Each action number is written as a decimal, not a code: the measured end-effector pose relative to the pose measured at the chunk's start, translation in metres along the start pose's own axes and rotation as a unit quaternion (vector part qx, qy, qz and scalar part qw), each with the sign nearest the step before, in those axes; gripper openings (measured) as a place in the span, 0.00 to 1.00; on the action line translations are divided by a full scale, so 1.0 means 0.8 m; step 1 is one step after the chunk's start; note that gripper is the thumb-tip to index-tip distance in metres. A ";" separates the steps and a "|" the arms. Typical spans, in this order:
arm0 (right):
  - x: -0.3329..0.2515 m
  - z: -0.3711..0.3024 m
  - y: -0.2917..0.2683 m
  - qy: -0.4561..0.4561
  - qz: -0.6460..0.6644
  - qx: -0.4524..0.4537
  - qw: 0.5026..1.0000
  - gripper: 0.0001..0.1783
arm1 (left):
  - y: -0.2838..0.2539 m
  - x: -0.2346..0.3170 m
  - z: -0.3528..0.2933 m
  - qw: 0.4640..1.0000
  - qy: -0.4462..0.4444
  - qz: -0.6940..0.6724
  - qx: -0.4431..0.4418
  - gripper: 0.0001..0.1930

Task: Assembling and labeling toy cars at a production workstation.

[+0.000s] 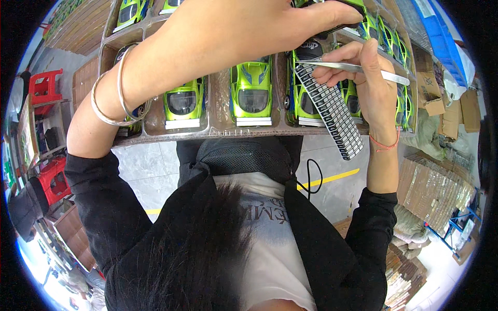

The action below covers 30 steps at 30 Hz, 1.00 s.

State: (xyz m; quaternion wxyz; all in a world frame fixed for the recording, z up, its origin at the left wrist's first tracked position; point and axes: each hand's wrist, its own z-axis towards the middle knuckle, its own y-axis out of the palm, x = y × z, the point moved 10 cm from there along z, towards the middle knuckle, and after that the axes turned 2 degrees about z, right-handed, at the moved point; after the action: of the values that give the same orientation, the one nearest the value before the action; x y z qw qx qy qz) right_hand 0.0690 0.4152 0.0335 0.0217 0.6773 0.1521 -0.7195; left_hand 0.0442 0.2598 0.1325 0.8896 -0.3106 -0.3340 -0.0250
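Note:
My left hand (259,26) reaches across the tray from the left. Its thumb presses on a green and black toy car (357,6) at the top edge; the other fingers are mostly out of sight. In my right hand (371,72) is a pair of silver tweezers (384,74), pinched between thumb and fingers, tips pointing left. Under the same fingers hangs a narrow sheet of small black-and-white stickers (334,114), slanting down over the tray's near edge. Bright green toy cars (252,90) sit in the compartments of a clear plastic tray (220,111) below my hands.
Red plastic stools (45,85) stand at the left. Stacked flattened cardboard (433,189) and open cartons (430,93) fill the right side, near a blue bin (441,39). A black cable (315,181) loops over the grey tiled floor (145,176) with its yellow line.

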 end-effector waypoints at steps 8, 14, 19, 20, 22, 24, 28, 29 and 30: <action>0.000 -0.001 -0.005 0.003 -0.004 0.030 1.000 0.17 | -0.008 0.001 -0.004 0.999 0.037 0.006 0.008 0.16; 0.002 -0.002 -0.009 0.014 0.001 0.047 0.999 0.19 | -0.005 0.005 -0.007 0.998 0.048 0.032 0.006 0.15; 0.001 0.001 -0.008 0.011 -0.016 0.028 0.999 0.19 | -0.005 0.003 -0.008 0.998 0.061 0.021 0.006 0.14; 0.001 0.001 -0.006 0.011 -0.022 0.020 0.999 0.19 | -0.005 0.003 -0.008 0.998 0.065 0.022 0.006 0.14; 0.002 0.003 -0.005 0.010 -0.028 0.009 1.000 0.19 | -0.006 0.003 -0.008 0.997 0.073 0.026 0.006 0.14; 0.004 0.003 -0.005 0.004 -0.025 0.001 1.000 0.19 | -0.005 0.003 -0.007 0.997 0.065 0.035 0.002 0.14; -0.005 0.003 -0.006 -0.019 -0.017 0.022 0.999 0.20 | -0.008 0.002 -0.003 0.996 0.075 0.025 0.033 0.15; -0.007 0.002 -0.009 -0.029 0.003 0.032 0.999 0.21 | -0.006 0.006 -0.003 0.996 0.079 0.027 0.033 0.15; -0.008 0.002 -0.012 -0.041 0.023 0.042 0.998 0.22 | -0.006 -0.004 -0.002 0.999 0.029 -0.022 0.030 0.15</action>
State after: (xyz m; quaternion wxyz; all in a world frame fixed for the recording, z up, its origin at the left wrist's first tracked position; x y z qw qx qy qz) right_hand 0.0660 0.4231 0.0419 0.0159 0.6511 0.1046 -0.7516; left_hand 0.0416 0.2547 0.1324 0.9071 -0.2754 -0.3154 -0.0436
